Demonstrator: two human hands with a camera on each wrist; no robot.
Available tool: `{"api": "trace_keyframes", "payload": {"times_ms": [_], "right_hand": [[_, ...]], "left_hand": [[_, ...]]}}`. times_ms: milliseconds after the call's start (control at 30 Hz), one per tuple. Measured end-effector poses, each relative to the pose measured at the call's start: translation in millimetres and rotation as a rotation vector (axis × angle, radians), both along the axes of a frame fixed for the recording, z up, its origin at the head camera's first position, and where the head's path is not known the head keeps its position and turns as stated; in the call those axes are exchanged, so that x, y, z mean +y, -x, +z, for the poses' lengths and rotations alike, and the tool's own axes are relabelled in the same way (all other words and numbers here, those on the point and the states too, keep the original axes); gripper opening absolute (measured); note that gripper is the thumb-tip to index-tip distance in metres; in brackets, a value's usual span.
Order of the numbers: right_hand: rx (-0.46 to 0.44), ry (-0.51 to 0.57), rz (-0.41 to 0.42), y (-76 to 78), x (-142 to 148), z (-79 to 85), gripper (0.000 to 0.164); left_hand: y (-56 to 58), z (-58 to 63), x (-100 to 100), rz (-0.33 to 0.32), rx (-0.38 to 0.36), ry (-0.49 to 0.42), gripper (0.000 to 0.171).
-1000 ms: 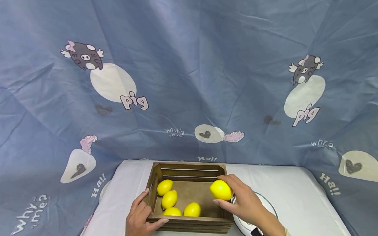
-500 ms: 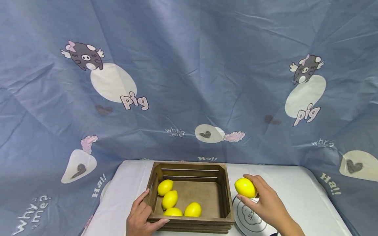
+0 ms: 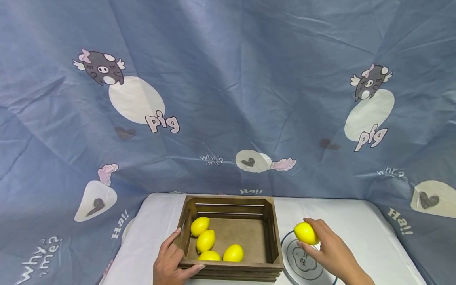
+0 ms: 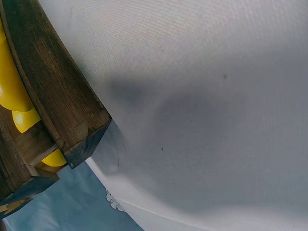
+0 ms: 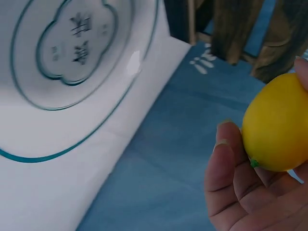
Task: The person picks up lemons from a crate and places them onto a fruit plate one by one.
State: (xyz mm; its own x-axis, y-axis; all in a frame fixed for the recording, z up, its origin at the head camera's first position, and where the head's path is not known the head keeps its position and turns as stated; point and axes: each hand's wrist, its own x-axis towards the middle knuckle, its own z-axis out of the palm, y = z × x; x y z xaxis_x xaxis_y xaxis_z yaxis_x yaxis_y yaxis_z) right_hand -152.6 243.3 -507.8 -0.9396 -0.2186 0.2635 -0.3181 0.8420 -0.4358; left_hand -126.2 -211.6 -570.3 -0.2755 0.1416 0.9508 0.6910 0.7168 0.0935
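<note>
My right hand (image 3: 333, 250) pinches a yellow lemon (image 3: 306, 233) between thumb and fingers, above the far part of a white plate (image 3: 290, 257) with a dark rim line and a printed middle. In the right wrist view, that lemon (image 5: 276, 125) shows a green tip, with the fingers curled around its side. A brown wooden crate (image 3: 235, 272) stands left of the plate, with several lemons (image 3: 205, 241) lying in its left and front parts. My left hand (image 3: 169, 259) grips the crate's front left corner, thumb along the front; it is out of the left wrist view.
White cloth (image 3: 370, 237) covers the table. A blue printed curtain (image 3: 228, 99) hangs behind and on both sides. The slatted crate wall (image 4: 57, 82) rises beside the cloth in the left wrist view.
My right hand has carried the lemon rightward, from over the crate's right side to over the plate, and a little lower in the last half second. The left hand stays at the crate's corner.
</note>
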Motion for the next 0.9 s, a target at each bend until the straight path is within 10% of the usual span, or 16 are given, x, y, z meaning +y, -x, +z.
{"api": "trace_keyframes", "payload": {"times_ms": [900], "right_hand": [[-0.323, -0.032, -0.062, 5.9, 17, -72.2, 0.07]], "left_hand": [[-0.1, 1.3, 0, -0.004, -0.002, -0.001, 0.067]]}}
